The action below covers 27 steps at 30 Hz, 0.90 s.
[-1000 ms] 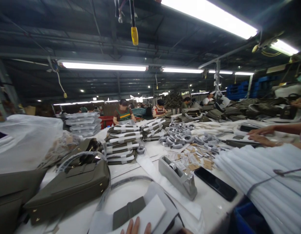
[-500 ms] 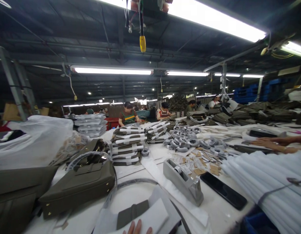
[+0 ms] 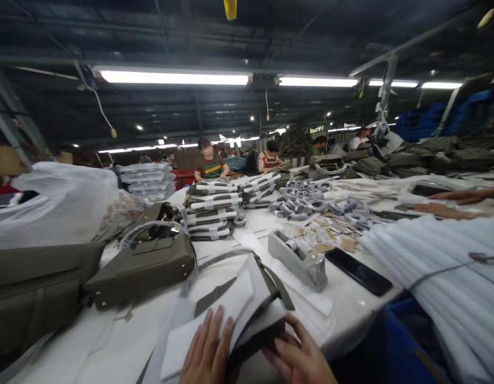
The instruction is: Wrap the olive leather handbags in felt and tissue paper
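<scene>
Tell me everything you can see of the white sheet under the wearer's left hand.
The white sheet is pale, matte and plain, with fairly straight edges; it looks like soft foam or thick paper, though I can't tell which. It slants from lower left to upper right, its far end narrowing to blunt corners. It partly covers an olive flap, with other pale layers beside it. The left hand rests on it, fingers extended, hiding part of its surface.

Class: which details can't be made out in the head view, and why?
In the head view:
- Olive panel: partly covered by the white sheet under the left hand.
- Left bag: cut off by left edge.
- Tags: any print too small.
- Co-worker's arms: body beyond right edge.
</scene>
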Motion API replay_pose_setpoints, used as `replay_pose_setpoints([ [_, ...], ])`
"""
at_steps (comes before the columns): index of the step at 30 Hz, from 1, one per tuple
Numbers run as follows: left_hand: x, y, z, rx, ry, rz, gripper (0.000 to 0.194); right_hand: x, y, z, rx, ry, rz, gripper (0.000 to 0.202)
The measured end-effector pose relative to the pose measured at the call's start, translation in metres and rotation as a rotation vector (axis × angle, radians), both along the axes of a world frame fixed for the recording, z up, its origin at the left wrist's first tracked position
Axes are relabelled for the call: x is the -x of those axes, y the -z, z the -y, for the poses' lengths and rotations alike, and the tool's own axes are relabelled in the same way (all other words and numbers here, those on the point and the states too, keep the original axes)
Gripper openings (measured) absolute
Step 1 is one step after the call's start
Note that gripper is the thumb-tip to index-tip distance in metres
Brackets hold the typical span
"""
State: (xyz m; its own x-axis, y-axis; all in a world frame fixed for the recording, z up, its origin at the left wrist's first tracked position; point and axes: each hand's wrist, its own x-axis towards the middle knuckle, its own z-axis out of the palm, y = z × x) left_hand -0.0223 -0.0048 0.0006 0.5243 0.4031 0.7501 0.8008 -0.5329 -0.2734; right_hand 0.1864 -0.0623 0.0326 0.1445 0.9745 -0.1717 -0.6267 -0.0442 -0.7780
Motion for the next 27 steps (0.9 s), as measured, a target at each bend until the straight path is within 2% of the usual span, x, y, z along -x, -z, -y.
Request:
replay_pose_setpoints([
  [2, 0.011, -0.010, -0.001, 0.053, 0.033, -0.020, 0.063, -0.010, -0.012, -0.005, -0.068, -0.085, 0.174, 0.055],
  [3, 0.016, -0.014, -0.003, 0.069, 0.038, -0.016, 0.063, -0.020, -0.016, -0.010, -0.120, -0.126, 0.341, 0.047],
  [5, 0.023, -0.022, -0.005, 0.098, 0.019, 0.041, 0.063, -0.048, -0.021, -0.027, -0.251, -0.146, 0.796, 0.030],
  [6, 0.025, -0.026, -0.005, 0.123, -0.015, 0.095, 0.063, -0.063, -0.021, -0.039, -0.314, -0.093, 1.064, 0.026],
  [8, 0.027, -0.035, -0.004, 0.182, -0.103, 0.217, 0.066, -0.091, -0.018, -0.064, -0.354, -0.038, 1.533, 0.029],
  [9, 0.026, -0.039, -0.003, 0.213, -0.142, 0.267, 0.067, -0.101, -0.014, -0.076, -0.316, -0.057, 1.707, 0.034],
  [10, 0.026, -0.043, -0.001, 0.240, -0.172, 0.308, 0.069, -0.108, -0.011, -0.087, -0.284, -0.075, 1.786, 0.037],
  [11, 0.025, -0.047, 0.001, 0.263, -0.187, 0.340, 0.071, -0.113, -0.007, -0.096, -0.249, -0.102, 1.840, 0.038],
  [13, 0.024, -0.051, 0.004, 0.289, -0.179, 0.375, 0.074, -0.115, -0.003, -0.107, -0.215, -0.135, 1.868, 0.027],
  [16, 0.023, -0.053, 0.006, 0.313, -0.151, 0.392, 0.075, -0.112, -0.002, -0.111, -0.177, -0.150, 1.922, 0.013],
  [20, 0.023, -0.052, 0.007, 0.316, -0.136, 0.398, 0.079, -0.114, -0.010, -0.116, -0.092, -0.141, 1.967, 0.011],
  [27, 0.023, -0.054, 0.006, 0.322, -0.129, 0.400, 0.080, -0.120, -0.027, -0.132, -0.075, -0.281, 1.962, 0.017],
])
